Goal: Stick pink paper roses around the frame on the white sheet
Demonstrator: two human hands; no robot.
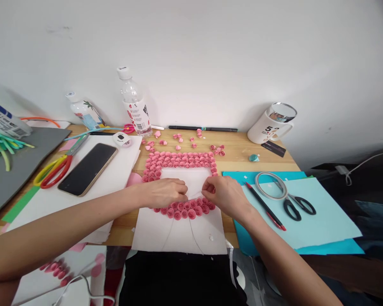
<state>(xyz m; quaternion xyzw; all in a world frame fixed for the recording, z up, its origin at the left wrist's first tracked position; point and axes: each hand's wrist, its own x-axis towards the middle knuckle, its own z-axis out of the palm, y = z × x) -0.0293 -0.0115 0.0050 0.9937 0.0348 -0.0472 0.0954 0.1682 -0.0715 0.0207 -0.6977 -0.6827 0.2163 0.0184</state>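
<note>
A white sheet [178, 233] lies at the table's front edge with many small pink rolled paper roses [181, 160] set on it in an outline. My left hand [164, 192] rests on the sheet's middle, fingers curled and pinched at the bare white centre. My right hand [225, 194] sits opposite it, fingertips pinched close to the left hand's, just above the bottom row of roses [185, 209]. What the fingertips pinch is too small to make out. Loose pink roses [191, 140] lie scattered behind the sheet.
Left: a phone [87, 168] on white paper, red-and-yellow scissors [52, 170], two plastic bottles [134, 104], green paper strips [0, 144]. Right: light blue paper [319, 212] bearing black-handled scissors [285, 197] and a red-tipped pen [264, 206], a white mug [271, 123].
</note>
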